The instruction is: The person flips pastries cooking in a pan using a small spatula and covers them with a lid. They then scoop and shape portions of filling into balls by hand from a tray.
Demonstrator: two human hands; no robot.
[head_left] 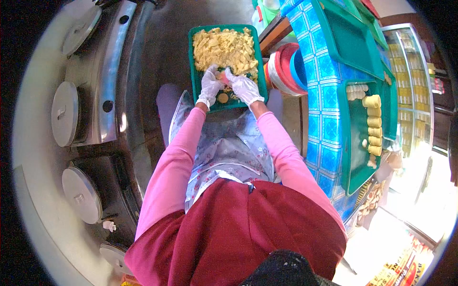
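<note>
A green tray [193, 78] sits in front of me between my knees, its far part heaped with crumbly yellow dough [224, 47]. Both hands wear thin white gloves and meet over the near part of the tray. My left hand [210, 87] is closed at the fingertips on a small pinkish-red thing [223, 77], whose kind I cannot make out. From the other side, my right hand [244, 88] pinches the same thing, its fingers partly hidden. Just below the hands, a small round pale-yellow piece [223, 98] lies on the tray bottom among crumbs.
At right, a table with a blue checked cloth [318, 102] holds a green tray [350, 157] with a row of yellow rolled pieces [374, 126] and some white ones [357, 91]. Red and blue basins [291, 69] stand beside it. Lidded pots [65, 113] line the left.
</note>
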